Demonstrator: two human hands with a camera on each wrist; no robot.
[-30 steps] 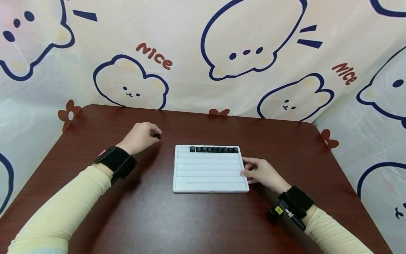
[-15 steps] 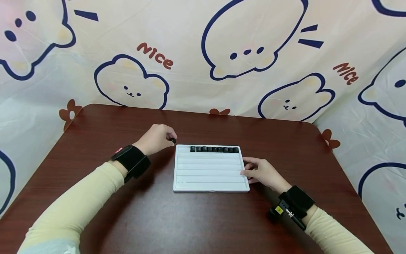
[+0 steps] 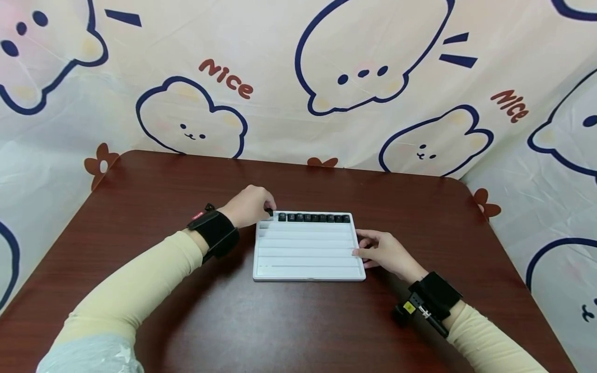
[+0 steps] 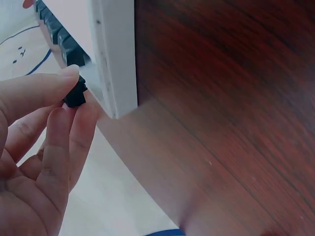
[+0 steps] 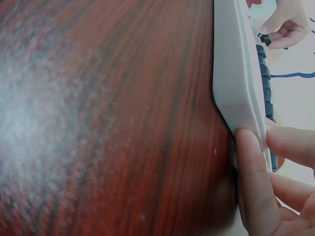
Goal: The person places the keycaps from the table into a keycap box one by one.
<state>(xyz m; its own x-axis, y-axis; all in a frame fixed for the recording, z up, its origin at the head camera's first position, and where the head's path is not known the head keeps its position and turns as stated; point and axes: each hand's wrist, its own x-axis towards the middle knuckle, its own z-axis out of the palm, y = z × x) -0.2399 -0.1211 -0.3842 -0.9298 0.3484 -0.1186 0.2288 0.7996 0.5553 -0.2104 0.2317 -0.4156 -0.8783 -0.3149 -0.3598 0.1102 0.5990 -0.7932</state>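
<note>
A flat white ridged tray (image 3: 305, 259) lies on the table, with a row of black keycaps (image 3: 314, 218) along its back edge. My left hand (image 3: 247, 206) is at the tray's back left corner. Between its thumb and fingers it pinches a single black keycap (image 4: 75, 94), close to the left end of the row. At the tray's right side, my right hand (image 3: 384, 254) grips the edge with thumb and fingers. In the right wrist view, fingers (image 5: 253, 172) press against the white side wall.
The dark brown wooden table (image 3: 298, 326) has rounded back corners. Behind it hangs a pale curtain (image 3: 270, 62) with cartoon bears. Each wrist wears a black strap (image 3: 214, 231).
My left hand has moved right with the keycap, from left of the tray to its back left corner. The right hand keeps its grip on the tray's edge.
</note>
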